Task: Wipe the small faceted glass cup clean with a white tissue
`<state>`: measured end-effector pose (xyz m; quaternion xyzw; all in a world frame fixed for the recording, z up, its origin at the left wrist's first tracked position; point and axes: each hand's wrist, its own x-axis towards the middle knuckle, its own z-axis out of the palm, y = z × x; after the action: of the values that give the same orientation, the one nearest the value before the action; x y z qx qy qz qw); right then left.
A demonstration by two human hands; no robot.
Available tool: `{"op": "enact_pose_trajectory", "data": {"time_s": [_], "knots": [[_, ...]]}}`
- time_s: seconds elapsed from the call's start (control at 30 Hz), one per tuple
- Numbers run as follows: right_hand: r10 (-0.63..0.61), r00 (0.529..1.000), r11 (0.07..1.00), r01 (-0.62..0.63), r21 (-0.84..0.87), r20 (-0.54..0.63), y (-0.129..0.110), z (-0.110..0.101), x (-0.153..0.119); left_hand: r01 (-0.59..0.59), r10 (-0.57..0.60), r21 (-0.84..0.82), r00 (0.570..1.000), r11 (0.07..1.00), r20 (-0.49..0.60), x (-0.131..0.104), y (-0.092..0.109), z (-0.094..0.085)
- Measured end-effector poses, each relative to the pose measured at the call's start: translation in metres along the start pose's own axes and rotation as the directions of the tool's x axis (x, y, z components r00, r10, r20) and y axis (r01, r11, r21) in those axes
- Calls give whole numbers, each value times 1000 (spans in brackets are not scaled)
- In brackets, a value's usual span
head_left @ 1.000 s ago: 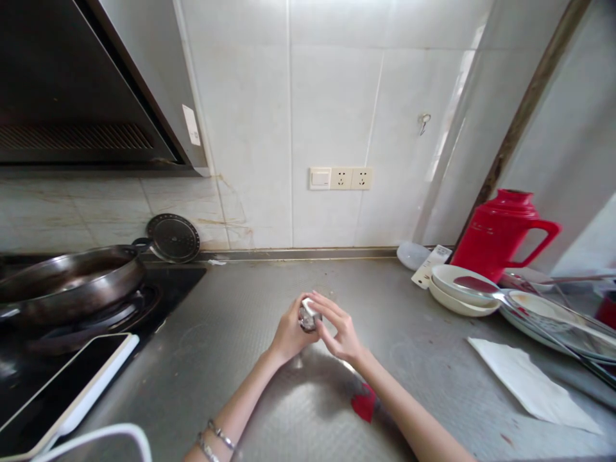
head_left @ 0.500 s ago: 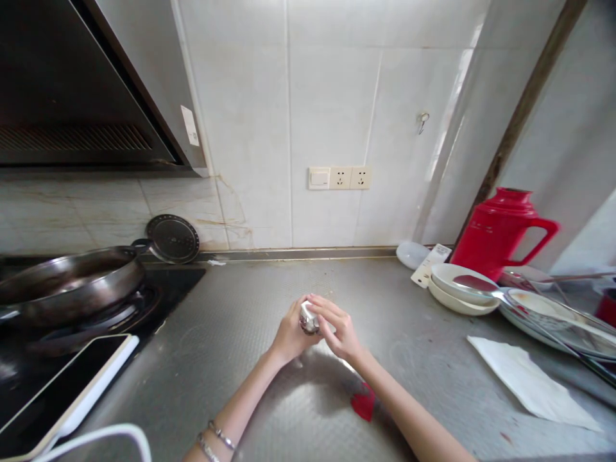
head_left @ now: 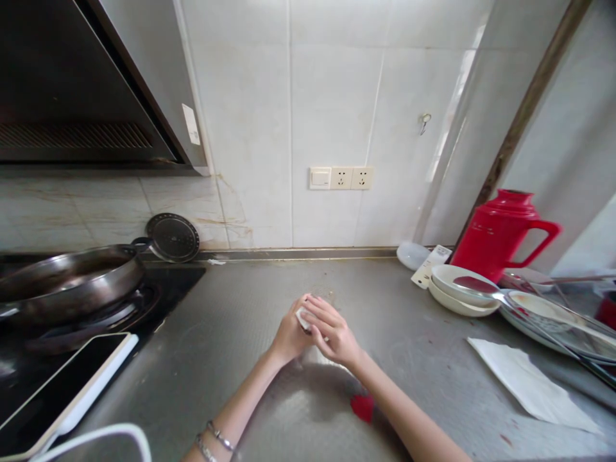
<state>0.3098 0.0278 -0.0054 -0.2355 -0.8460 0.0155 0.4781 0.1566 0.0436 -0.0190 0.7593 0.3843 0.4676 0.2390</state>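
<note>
Both hands meet above the steel counter, around a small white object [head_left: 303,319] that may be tissue or paper; its kind is mostly hidden. My left hand [head_left: 290,335] is wrapped about it from the left side. Over its top and right side curl the fingers of my right hand [head_left: 335,335], pressed close to the left fingers. Just a narrow patch of white, with a darker edge below, shows between the fingers. A red scrap [head_left: 362,407] lies on the counter by my right forearm.
At left, a steel pan [head_left: 72,289] sits on the black stove, with a phone [head_left: 67,385] and white cable in front. At right stand a red thermos [head_left: 498,234], stacked white bowls [head_left: 462,305] and plates with utensils. A white napkin [head_left: 529,385] lies before them.
My right hand has shifted slightly left and now covers more of the object. The shiny silvery-brown part that showed under the white is now nearly hidden.
</note>
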Motion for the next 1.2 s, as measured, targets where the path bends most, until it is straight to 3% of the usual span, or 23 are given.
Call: {"op": "enact_pose_trajectory", "data": {"time_s": [0.27,0.43,0.53,0.7,0.9,1.1,1.2], "knots": [[-37,994,991,22,-133,-107,10,-7,1,63,-63,-9,998,998,-21,-1,3,-1],[-143,990,981,140,-135,-13,4,0,2,13,-11,19,998,1000,-69,0,0,-2],[-28,999,997,25,-78,-41,4,2,4,10,-10,-8,1000,1000,-17,0,5,-1],[244,957,969,-233,84,-156,13,-3,1,176,-178,-94,984,980,-9,0,9,1],[101,993,991,-95,97,-67,10,-3,2,190,-193,-304,981,933,18,3,10,-1],[270,953,959,-253,125,-139,15,-3,2,234,-228,-350,972,907,58,3,16,-1],[165,978,985,-156,81,-124,12,-3,2,238,-242,-350,970,906,32,4,11,-1]]}}
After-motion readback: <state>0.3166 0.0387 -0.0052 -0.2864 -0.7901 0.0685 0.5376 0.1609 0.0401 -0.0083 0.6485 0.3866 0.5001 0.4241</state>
